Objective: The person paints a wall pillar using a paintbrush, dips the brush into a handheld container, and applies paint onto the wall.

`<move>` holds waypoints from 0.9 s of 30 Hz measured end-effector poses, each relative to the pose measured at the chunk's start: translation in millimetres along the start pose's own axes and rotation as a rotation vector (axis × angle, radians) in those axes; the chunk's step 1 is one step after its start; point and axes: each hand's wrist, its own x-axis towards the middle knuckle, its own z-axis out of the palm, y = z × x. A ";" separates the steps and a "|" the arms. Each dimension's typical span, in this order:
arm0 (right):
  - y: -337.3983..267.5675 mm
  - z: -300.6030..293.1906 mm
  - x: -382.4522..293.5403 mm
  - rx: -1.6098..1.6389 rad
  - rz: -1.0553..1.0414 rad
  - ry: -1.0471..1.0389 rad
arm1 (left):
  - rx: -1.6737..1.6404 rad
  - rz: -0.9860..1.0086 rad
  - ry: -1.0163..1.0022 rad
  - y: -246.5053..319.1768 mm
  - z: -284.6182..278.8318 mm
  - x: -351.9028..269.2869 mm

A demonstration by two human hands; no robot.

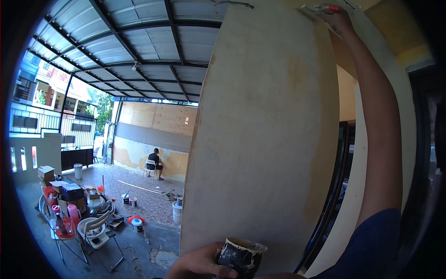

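Note:
High at the upper right, my right hand grips a paintbrush with a red part on its handle. The bristles touch the top of a pale wall panel, where the surface looks darker and yellowish. Down at the bottom centre, my left hand is wrapped around a black paint-smeared cup, held upright with dried cream paint on its rim. What the cup contains cannot be seen. A yellowish band runs down the panel's right side.
A person sits on a white chair by the far wall. Folding chairs with boxes, bottles and a basket stand at lower left. Paint cans, a coiled hose and a bucket are on the floor. A dark door frame is at right.

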 end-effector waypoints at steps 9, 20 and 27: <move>-59.5 -79.3 -96.7 0.183 0.016 -0.333 | 0.106 -0.063 0.183 11.9 8.3 -8.1; -36.7 -52.8 -3.0 0.269 0.199 -0.680 | -0.006 0.060 -0.006 8.6 9.0 0.3; -24.7 -43.6 55.4 0.184 0.132 -0.149 | -0.029 0.072 0.010 5.1 6.6 -1.4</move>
